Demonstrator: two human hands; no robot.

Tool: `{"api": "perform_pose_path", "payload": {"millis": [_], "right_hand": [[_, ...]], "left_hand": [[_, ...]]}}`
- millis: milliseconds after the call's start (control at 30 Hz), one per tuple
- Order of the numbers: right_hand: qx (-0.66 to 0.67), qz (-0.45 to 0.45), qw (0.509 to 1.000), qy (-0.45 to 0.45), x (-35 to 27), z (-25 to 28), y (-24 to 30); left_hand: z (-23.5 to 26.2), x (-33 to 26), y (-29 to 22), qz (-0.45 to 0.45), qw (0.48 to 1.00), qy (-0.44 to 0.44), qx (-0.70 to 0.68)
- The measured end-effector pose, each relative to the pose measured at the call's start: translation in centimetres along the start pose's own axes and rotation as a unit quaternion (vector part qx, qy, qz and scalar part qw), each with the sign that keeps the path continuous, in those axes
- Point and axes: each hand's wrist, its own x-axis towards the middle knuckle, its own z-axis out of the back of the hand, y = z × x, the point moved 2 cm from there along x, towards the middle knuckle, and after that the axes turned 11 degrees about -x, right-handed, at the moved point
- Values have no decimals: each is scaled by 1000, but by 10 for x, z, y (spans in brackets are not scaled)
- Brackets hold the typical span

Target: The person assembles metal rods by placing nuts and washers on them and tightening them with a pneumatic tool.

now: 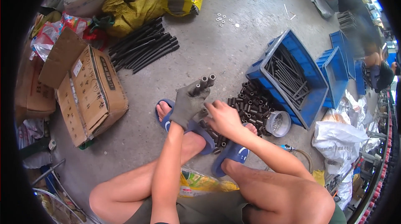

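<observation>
Bare legs (288, 190) and dark shorts (209, 208): placed nearest the camera, knees bent and spread; blue slippers (207, 141) worn. Left hand (189, 103): covered by a grey glove, closed round several dark tubular pieces (204, 79), whose round ends are pointed away from the wrist. Right hand (224, 117): bare, fingers bent, held just beside the left; whether anything is gripped by it cannot be told. Short black tubes (252, 107): heaped on the concrete floor (234, 48), around and beyond the right hand. White tub (280, 133): set at the right edge of the heap, small metal parts contained. Blue crate (308, 64): placed beyond the tub, long dark rods (286, 75) held inside. Black bars (144, 47): laid together on the floor at upper left, beside a cardboard carton (94, 96). Pale washers (221, 19): scattered farther off.
</observation>
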Motion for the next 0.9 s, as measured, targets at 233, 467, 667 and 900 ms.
{"api": "perform_pose_path", "payload": {"millis": [233, 467, 667, 900], "right_hand": [[18, 155, 985, 72, 22, -64, -19], [21, 160, 964, 210, 30, -60, -21], [177, 142, 966, 124, 15, -48, -49], [292, -22, 955, -36, 5, 79, -19]], "left_hand": [[-5, -2, 3, 30, 999, -22, -22], [0, -3, 4, 19, 1000, -18, 0], [-9, -1, -9, 57, 998, -6, 7], [-5, -5, -1, -28, 997, -16, 67]]}}
